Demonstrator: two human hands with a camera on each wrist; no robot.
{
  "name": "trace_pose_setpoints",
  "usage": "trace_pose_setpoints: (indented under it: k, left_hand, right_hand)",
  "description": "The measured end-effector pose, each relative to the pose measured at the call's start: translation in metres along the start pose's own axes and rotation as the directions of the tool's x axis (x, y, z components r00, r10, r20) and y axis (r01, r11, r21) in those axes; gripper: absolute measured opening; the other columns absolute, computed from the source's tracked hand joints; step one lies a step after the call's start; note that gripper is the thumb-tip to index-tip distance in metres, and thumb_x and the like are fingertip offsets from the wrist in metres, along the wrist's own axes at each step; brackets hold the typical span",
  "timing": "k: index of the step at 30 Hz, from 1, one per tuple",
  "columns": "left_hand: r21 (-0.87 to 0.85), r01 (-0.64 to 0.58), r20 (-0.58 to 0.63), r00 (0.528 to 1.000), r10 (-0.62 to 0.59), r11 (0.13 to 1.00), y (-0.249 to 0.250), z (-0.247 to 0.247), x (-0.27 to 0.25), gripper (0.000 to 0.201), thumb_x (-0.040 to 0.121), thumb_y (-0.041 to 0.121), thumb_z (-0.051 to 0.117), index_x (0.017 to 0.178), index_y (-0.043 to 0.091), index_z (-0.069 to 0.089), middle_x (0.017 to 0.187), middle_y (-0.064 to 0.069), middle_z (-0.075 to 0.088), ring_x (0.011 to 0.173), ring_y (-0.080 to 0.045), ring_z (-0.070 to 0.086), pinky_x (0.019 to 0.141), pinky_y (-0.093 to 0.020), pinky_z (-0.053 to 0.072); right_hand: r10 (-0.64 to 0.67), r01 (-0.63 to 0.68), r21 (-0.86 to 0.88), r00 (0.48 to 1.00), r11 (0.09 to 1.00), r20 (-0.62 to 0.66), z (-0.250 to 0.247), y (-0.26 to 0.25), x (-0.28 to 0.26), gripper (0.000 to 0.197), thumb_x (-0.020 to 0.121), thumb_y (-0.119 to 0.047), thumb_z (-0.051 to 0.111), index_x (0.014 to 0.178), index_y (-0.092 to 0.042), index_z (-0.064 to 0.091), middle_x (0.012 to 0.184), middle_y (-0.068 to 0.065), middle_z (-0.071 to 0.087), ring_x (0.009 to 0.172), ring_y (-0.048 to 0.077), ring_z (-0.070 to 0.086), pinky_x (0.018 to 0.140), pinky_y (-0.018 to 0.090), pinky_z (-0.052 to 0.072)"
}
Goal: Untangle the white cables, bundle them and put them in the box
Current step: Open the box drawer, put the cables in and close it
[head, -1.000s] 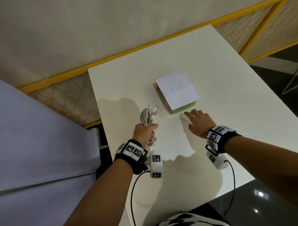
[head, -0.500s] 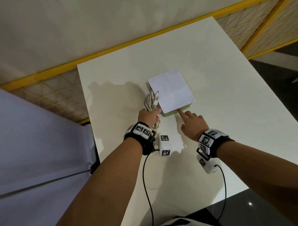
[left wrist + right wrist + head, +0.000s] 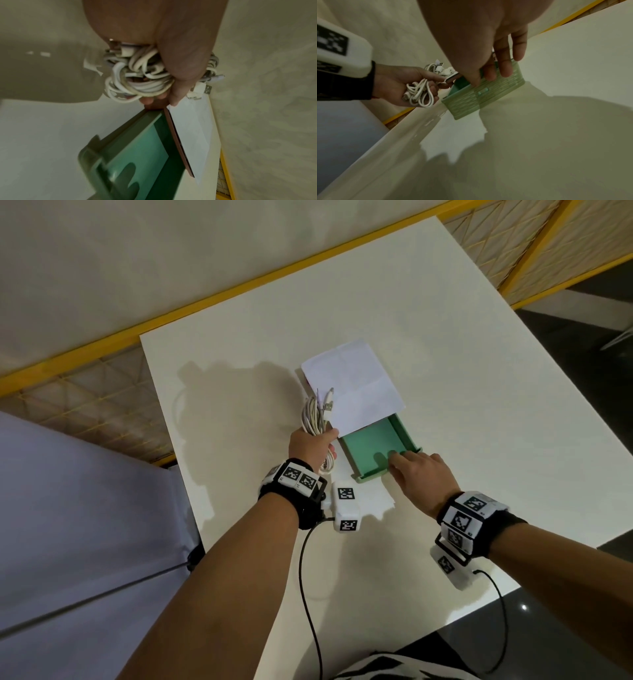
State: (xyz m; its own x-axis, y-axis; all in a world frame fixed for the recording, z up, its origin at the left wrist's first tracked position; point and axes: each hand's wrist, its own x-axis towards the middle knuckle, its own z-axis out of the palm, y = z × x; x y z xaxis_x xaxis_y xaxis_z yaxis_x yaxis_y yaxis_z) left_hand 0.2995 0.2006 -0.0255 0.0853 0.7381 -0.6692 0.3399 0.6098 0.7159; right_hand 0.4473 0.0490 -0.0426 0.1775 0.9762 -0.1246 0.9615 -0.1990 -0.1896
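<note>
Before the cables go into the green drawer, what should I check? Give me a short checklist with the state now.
1. Bundle of white cables gripped by left hand: ok.
2. Green plastic drawer of the box pulled open: ok.
3. Drawer floor bare: ok where visible.
4. Right hand holds drawer front: ok.
5. White paper sheet covers drawer's far part: not ok.
6. Bundle tied: cannot tell.

In the middle of the frame, the right hand (image 3: pixel 488 56) holds the front of a green box (image 3: pixel 489 92). Its thumb is on the near side and its fingers (image 3: pixel 505 67) curl over the top edge. The front of the box has thin lines on it. At the left of the frame, the left hand (image 3: pixel 399 83) grips a bunch of white cables (image 3: pixel 419 92), with loops hanging out below and plugs sticking up above. The box sits on a white table (image 3: pixel 573 67) with dark shadows across the lower part.
</note>
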Motion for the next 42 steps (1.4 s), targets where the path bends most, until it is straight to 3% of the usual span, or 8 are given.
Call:
trace_pose_setpoints:
  k: [4, 9, 28, 33, 36, 38, 40, 42]
  left_hand:
    - [0.025, -0.015, 0.01, 1.0, 0.015, 1.0, 0.0, -0.001, 0.001, 0.018, 0.077, 0.011, 0.07, 0.064, 0.009, 0.058, 0.034, 0.002, 0.052, 0.035, -0.017, 0.053, 0.044, -0.022, 0.044]
    - [0.024, -0.011, 0.015, 1.0, 0.01, 1.0, -0.002, -0.001, 0.002, 0.014, 0.077, 0.013, 0.071, 0.069, 0.009, 0.06, 0.035, 0.003, 0.054, 0.037, -0.017, 0.054, 0.047, -0.024, 0.045]
    - [-0.027, -0.016, 0.024, 1.0, 0.017, 1.0, -0.004, 0.001, 0.002, 0.016, 0.078, 0.012, 0.07, 0.064, 0.011, 0.061, 0.036, 0.002, 0.054, 0.045, -0.022, 0.055, 0.057, -0.031, 0.047]
    - [-0.127, -0.07, -0.003, 0.998, 0.07, 0.989, 0.004, -0.005, -0.014, 0.024, 0.08, 0.014, 0.07, 0.059, 0.011, 0.059, 0.037, 0.001, 0.055, 0.051, -0.027, 0.054, 0.058, -0.034, 0.045]
    - [-0.176, -0.11, 0.094, 0.987, 0.128, 0.978, 0.007, -0.005, -0.038, 0.03, 0.082, 0.023, 0.072, 0.057, 0.011, 0.062, 0.047, -0.002, 0.062, 0.056, -0.025, 0.057, 0.059, -0.032, 0.049]
    - [-0.225, -0.061, 0.251, 0.961, 0.119, 0.972, 0.004, -0.003, -0.052, 0.025, 0.084, 0.035, 0.069, 0.07, 0.014, 0.072, 0.071, -0.007, 0.071, 0.073, -0.028, 0.068, 0.074, -0.04, 0.056]
    - [-0.256, -0.021, 0.337, 0.935, 0.11, 0.966, 0.002, -0.003, -0.063, 0.037, 0.086, 0.049, 0.062, 0.099, 0.017, 0.073, 0.099, -0.011, 0.072, 0.097, -0.029, 0.069, 0.09, -0.048, 0.053]
    - [-0.221, -0.007, 0.422, 0.901, 0.102, 0.975, 0.005, -0.005, -0.073, 0.051, 0.087, 0.06, 0.047, 0.116, 0.023, 0.066, 0.103, -0.008, 0.072, 0.097, -0.016, 0.07, 0.088, -0.037, 0.056]
  right_hand:
    - [-0.005, 0.005, -0.009, 1.0, 1.0, -0.02, 0.001, 0.007, -0.022, 0.023, 0.091, -0.028, 0.045, 0.09, -0.014, 0.062, 0.07, 0.004, 0.066, 0.06, 0.032, 0.063, 0.056, 0.034, 0.047]
    - [0.015, -0.014, 0.009, 0.999, 1.0, -0.032, 0.001, 0.009, -0.033, 0.008, 0.086, -0.022, 0.061, 0.088, -0.014, 0.061, 0.072, 0.005, 0.066, 0.061, 0.032, 0.062, 0.056, 0.035, 0.049]
    - [0.047, -0.048, 0.022, 0.998, 0.999, 0.047, -0.005, 0.002, -0.037, 0.009, 0.086, -0.022, 0.056, 0.089, -0.014, 0.06, 0.073, 0.004, 0.066, 0.062, 0.031, 0.063, 0.059, 0.036, 0.048]
    - [0.059, -0.053, 0.274, 0.998, 0.96, -0.016, -0.033, -0.011, -0.032, 0.022, 0.088, -0.03, 0.05, 0.101, -0.014, 0.054, 0.086, 0.005, 0.067, 0.067, 0.027, 0.064, 0.062, 0.034, 0.049]
    - [0.162, -0.177, 0.652, 0.983, 0.738, 0.084, -0.064, -0.031, -0.005, 0.043, 0.088, -0.034, 0.059, 0.124, -0.012, 0.048, 0.108, 0.002, 0.058, 0.088, 0.02, 0.059, 0.078, 0.033, 0.049]
    - [0.069, -0.218, 0.726, 0.971, 0.652, 0.229, -0.081, -0.047, 0.014, 0.066, 0.086, -0.04, 0.06, 0.14, -0.015, 0.031, 0.127, -0.004, 0.045, 0.108, 0.013, 0.051, 0.091, 0.031, 0.045]
    - [-0.064, -0.173, 0.73, 0.956, 0.662, 0.285, -0.088, -0.061, 0.025, 0.075, 0.085, -0.038, 0.062, 0.144, -0.013, 0.022, 0.133, -0.008, 0.039, 0.117, 0.008, 0.044, 0.097, 0.028, 0.04]
    - [-0.13, -0.139, 0.745, 0.948, 0.652, 0.291, -0.086, -0.066, 0.03, 0.071, 0.083, -0.031, 0.063, 0.141, -0.012, 0.027, 0.135, -0.002, 0.046, 0.118, 0.011, 0.047, 0.099, 0.027, 0.039]
